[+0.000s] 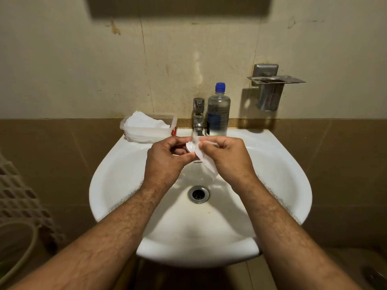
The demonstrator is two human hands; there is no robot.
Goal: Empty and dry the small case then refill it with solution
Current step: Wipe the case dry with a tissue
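Gripping small case [189, 146] (seemingly) and tissue [206, 162], hands over white sink [272, 164], beige-tiled wall [83, 70].

Dim warm light, hard shadows, perhaps slightly bowed edges.

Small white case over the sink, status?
Left hand gripping small white plastic case. Right hand wiping it with white tissue. Nothing blocking.

Basin [278, 155]: bottle [218, 110], seemingly tissues [144, 122].
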